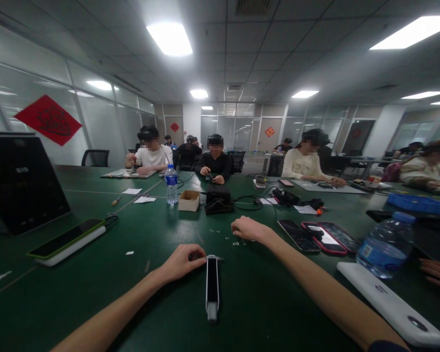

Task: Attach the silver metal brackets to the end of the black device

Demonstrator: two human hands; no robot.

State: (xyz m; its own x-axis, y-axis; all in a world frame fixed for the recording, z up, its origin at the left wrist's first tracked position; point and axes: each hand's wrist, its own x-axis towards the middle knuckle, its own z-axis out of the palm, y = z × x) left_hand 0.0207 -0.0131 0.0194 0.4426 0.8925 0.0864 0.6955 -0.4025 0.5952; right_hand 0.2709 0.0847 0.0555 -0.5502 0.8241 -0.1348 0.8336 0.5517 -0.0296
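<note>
In front of me a narrow black device with a silver-white frame [212,286] lies on the green table, its pale block-like end toward me. A thin metal rod sticks out to the right at its far end. My left hand [183,260] is closed at that far end, with thumb and fingertips on the frame's upper left corner. Farther off and to the right, my right hand [251,229] reaches down to the tabletop, its fingers bent together and their tips hidden. Several small pale rings [236,243] lie just below it.
An open cardboard box [189,201] and a water bottle [171,185] stand beyond my hands. Phones [328,238], a larger bottle [385,247] and a white device [392,303] are to the right. A laptop [22,183] stands left. Co-workers sit across the table; another person's hand [438,275] is far right.
</note>
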